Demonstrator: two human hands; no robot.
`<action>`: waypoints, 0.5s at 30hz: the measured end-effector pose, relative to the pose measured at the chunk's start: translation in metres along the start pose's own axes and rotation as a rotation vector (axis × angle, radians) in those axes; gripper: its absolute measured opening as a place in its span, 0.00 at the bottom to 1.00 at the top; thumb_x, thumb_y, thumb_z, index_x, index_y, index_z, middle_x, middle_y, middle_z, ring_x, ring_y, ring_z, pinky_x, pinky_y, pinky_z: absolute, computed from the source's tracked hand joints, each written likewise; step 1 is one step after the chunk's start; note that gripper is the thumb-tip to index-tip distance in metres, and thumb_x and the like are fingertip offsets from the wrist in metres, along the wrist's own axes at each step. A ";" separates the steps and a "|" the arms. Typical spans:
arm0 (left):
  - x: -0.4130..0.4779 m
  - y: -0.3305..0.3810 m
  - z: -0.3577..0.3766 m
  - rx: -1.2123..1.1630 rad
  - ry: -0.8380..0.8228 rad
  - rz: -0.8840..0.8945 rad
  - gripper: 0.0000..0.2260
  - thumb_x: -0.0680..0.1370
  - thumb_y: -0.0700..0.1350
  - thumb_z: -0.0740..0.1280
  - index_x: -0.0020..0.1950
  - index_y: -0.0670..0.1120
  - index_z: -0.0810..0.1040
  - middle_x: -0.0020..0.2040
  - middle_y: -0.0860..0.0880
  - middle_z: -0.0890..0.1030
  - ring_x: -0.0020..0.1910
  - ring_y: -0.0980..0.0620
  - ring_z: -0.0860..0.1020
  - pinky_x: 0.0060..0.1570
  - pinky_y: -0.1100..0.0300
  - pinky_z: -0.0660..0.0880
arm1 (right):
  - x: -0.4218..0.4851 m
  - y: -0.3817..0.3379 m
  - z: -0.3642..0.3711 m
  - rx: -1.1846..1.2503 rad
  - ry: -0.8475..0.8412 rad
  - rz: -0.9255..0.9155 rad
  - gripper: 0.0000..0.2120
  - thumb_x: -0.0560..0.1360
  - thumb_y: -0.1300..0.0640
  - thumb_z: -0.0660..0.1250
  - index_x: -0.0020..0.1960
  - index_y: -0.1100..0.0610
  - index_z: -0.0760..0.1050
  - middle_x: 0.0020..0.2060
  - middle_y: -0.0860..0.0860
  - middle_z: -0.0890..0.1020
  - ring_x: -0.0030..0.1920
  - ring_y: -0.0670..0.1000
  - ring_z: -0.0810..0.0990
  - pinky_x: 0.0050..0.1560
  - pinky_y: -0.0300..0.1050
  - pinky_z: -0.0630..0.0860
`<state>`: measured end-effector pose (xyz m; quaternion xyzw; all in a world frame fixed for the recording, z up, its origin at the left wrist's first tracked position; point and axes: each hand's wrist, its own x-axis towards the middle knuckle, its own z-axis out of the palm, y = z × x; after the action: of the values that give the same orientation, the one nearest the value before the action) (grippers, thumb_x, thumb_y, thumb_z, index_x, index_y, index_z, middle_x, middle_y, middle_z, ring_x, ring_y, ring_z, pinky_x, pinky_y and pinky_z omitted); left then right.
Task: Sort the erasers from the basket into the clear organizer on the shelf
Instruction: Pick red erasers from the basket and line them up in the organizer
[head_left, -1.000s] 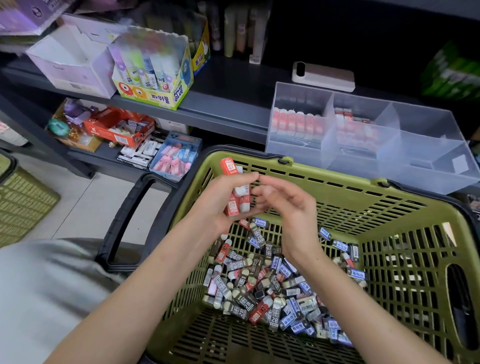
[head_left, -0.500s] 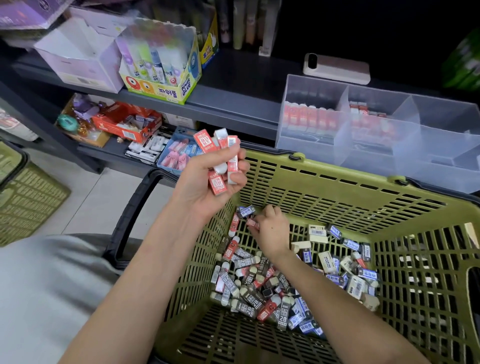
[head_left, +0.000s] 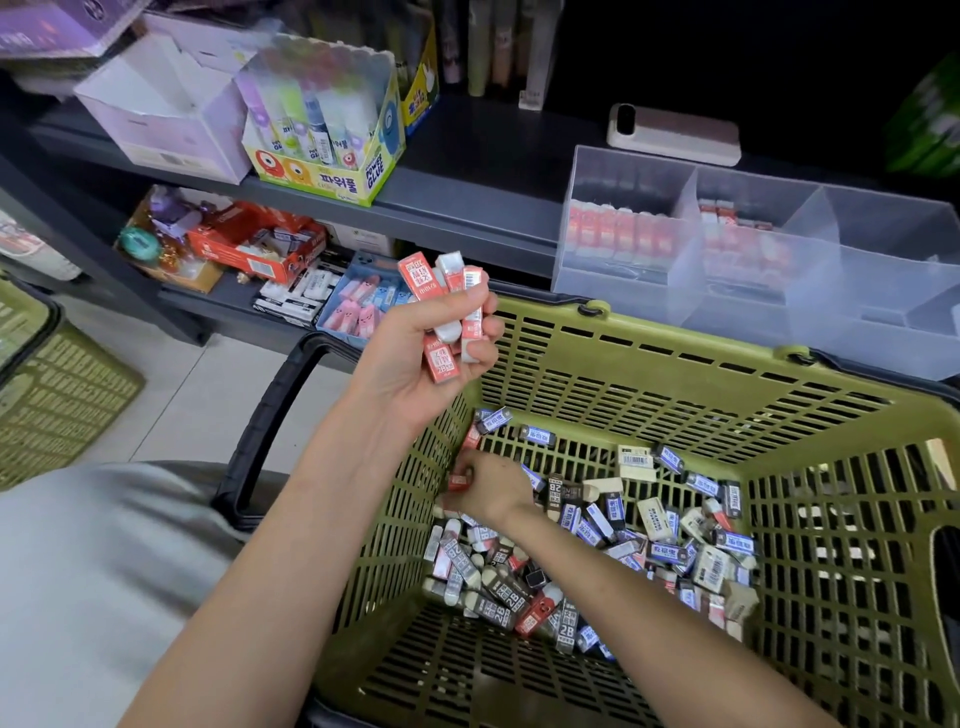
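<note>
Shelf (head_left: 493, 171) far right carries clear organizer (head_left: 623, 291). Our left hand (head_left: 410, 358) clamps red erasers (head_left: 423, 278); right hand (head_left: 491, 491) pinches another in basket (head_left: 675, 358). Light, stiff, we judge: grip long sides.

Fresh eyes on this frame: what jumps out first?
The left hand, held above the basket's left rim, grips a bunch of red erasers. Below it the right hand is down in the eraser pile. Behind, the clear organizer on the shelf holds red erasers in two compartments.
</note>
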<state>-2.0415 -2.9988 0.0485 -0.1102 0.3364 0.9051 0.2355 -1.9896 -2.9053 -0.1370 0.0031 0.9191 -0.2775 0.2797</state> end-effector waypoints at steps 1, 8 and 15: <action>0.000 -0.001 0.000 0.005 -0.008 -0.001 0.07 0.67 0.35 0.67 0.43 0.40 0.75 0.34 0.46 0.77 0.29 0.54 0.74 0.22 0.67 0.70 | -0.001 -0.001 0.002 0.000 0.013 0.005 0.17 0.68 0.46 0.72 0.53 0.50 0.75 0.49 0.49 0.81 0.51 0.52 0.79 0.43 0.41 0.72; 0.001 -0.003 0.000 0.058 0.016 -0.013 0.10 0.65 0.34 0.69 0.44 0.41 0.74 0.33 0.46 0.77 0.28 0.54 0.75 0.22 0.67 0.70 | -0.005 0.001 0.006 0.131 0.027 0.021 0.15 0.65 0.49 0.75 0.38 0.48 0.68 0.49 0.47 0.80 0.51 0.51 0.78 0.43 0.41 0.71; 0.002 -0.010 0.000 0.164 0.013 -0.014 0.14 0.63 0.35 0.71 0.46 0.41 0.73 0.33 0.47 0.77 0.28 0.54 0.75 0.22 0.66 0.70 | -0.018 0.007 -0.011 0.474 0.086 -0.008 0.15 0.62 0.53 0.78 0.40 0.44 0.74 0.43 0.43 0.82 0.50 0.48 0.80 0.58 0.49 0.73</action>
<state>-2.0381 -2.9920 0.0426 -0.0988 0.4101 0.8722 0.2476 -1.9786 -2.8912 -0.1237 0.0769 0.8394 -0.4860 0.2310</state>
